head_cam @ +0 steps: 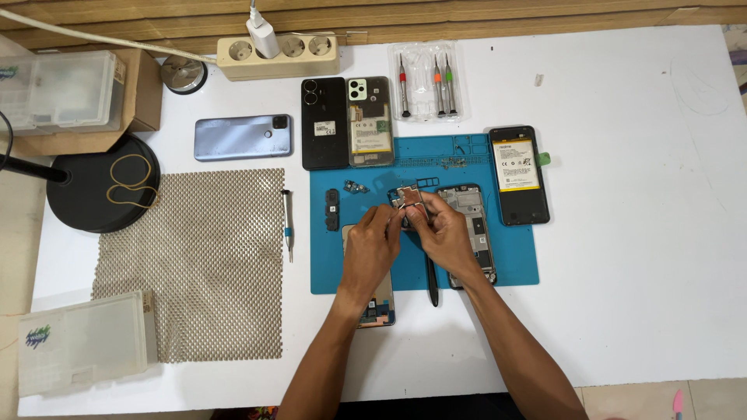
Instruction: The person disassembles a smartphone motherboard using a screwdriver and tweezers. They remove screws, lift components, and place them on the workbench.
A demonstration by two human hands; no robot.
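Both my left hand (372,239) and right hand (440,227) pinch a small board (408,196) over the blue mat (513,264); I judge it mid-strip, and separating it next calls for gentle prying

A white table (622,311) stands against a wood-slatted wall (467,15); pale floor (12,233) at left.

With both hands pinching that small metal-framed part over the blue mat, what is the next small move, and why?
Probably lower the part onto the blue mat, beside the opened phone frame. Both the left hand and the right hand pinch it above the mat, so neither is free to take the screwdriver lying off the mat to the left.
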